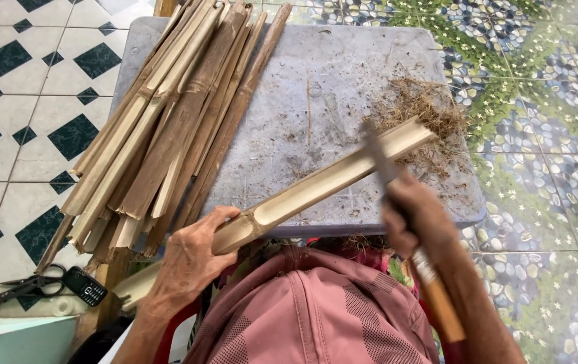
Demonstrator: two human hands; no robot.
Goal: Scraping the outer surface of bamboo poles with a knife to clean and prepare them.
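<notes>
Split bamboo (316,190): half-round length, hollow face up, lying slantwise across the grey slab (343,81), near end off the front edge
Left hand (188,259): closed around the near end, just below a node
Right hand (413,219): closed on a wooden-handled knife (397,195), blade resting across the far end of the bamboo
Handling: likely light, stiff, hard-skinned; cut edges probably sharp and splintery
Best hold: near the node, where the wall looks thickest
Surroundings: bundle of strips (167,114) on the left, shavings (423,108) beyond the blade, scissors (16,288) on the tiled floor
</notes>
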